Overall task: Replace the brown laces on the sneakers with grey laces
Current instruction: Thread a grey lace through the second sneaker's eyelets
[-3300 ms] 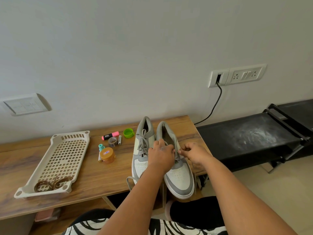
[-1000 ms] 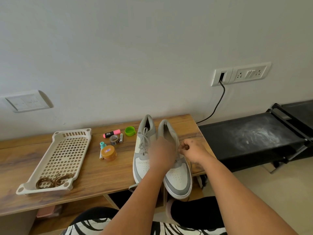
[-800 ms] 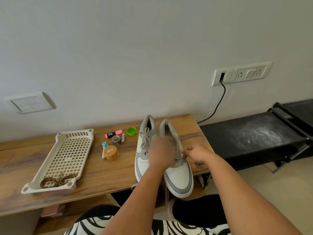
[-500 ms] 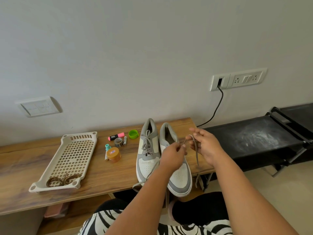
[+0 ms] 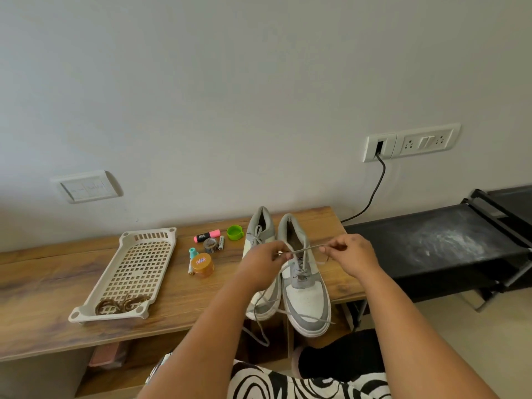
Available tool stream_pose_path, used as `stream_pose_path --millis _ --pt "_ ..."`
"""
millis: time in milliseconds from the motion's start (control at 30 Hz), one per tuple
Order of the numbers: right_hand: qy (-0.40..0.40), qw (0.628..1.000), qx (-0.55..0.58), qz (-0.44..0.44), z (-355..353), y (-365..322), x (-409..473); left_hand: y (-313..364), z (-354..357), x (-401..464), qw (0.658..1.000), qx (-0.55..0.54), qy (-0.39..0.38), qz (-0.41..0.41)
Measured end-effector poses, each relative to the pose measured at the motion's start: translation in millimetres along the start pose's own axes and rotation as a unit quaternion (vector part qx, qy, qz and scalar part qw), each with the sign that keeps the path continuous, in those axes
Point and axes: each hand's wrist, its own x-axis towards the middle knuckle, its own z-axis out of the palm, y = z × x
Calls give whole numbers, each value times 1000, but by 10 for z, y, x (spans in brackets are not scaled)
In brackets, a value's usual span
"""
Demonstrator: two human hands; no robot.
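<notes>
Bare forearms; black-and-white swirl-patterned garment

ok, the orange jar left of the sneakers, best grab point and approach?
Take the orange jar by its round side wall, just under the lid, coming straight down from above. It stands upright and is squat, so fingers can span it. The sides are crowded: a teal-capped tube and a battery lie against its left, and a tape roll sits just behind.

Wood-grain table matt; perforated plastic tray; sneakers smooth leather-like, grey cloth laces.
</notes>
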Motion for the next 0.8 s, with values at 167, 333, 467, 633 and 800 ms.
stream_pose_path --millis 167,333,467,633,800 --pt "-65 996 -34 58 -34 62 32 -229 -169 -5 999 -4 -31 -7" --pt "51 993 -105 1 -70 33 67 -212 -87 75 985 -169 -11 -42" --pt "-110 991 36 -65 212 -308 -57 -40 84 110 972 -234 -10 -29" --pt "-88 992 51 -80 384 -425 -88 -48 136 126 967 -248 36 -37" --pt "60 998 1 12 251 -238 11 -189 54 134 970 -236 22 -48"
